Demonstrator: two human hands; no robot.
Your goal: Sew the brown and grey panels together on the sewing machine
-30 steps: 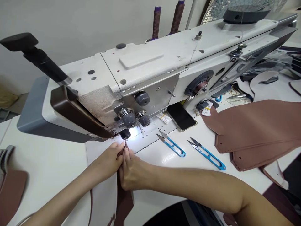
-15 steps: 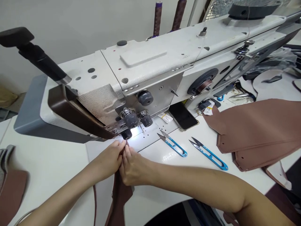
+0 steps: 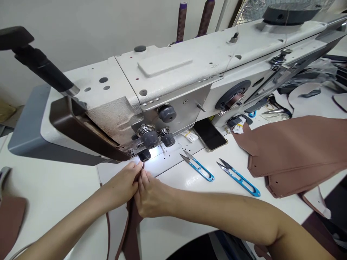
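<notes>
Leather [image 3: 132, 233] is pinched by the left hand [image 3: 123, 184] and right hand [image 3: 153, 198] just beside the lit end of the machine [image 3: 168, 72], its tail lying towards the worktop's [image 3: 62, 195] near edge. Seaming is apparently being done; next, edges should be kept aligned.

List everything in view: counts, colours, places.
Sewing machine: one, white-grey, centre
Table: one, white, beneath the machine
Thread spools: two, brown, behind the machine
Phone: one, black, under the machine
Snips: two, blue, right of the hands
Labels: two, white, either side of the phone
Panels: at least two, brown, overlapping at right
Cut piece: one, brown, left edge
Clear plastic: count unclear, upper right
Fan guard: one, silvery, top right
Workpiece: one, brown, between the hands
Left hand: one, bare, gripping the workpiece
Right hand: one, bare, gripping the workpiece
</notes>
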